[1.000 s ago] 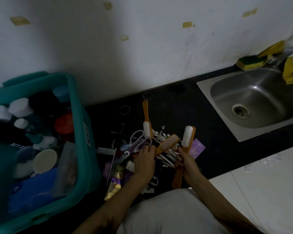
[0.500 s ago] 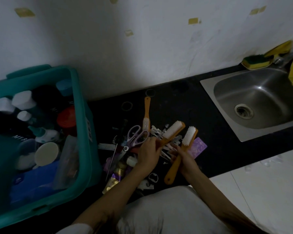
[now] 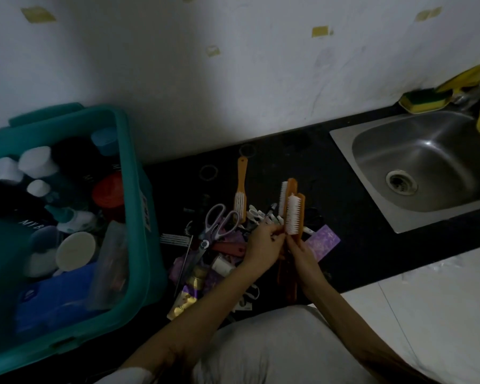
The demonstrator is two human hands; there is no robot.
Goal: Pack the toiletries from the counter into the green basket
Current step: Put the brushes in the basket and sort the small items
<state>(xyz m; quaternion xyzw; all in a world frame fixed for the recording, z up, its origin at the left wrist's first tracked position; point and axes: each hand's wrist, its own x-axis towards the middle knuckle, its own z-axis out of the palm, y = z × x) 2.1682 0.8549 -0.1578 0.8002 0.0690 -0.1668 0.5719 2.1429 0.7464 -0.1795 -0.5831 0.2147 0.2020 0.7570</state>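
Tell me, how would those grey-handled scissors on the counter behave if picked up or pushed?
The scissors look stiff, so probably no flopping. Their pivot screw suggests the halves could swing apart if lifted by one loop. Lying flat among clutter, they likely won't roll, though pushing may drag neighbours.
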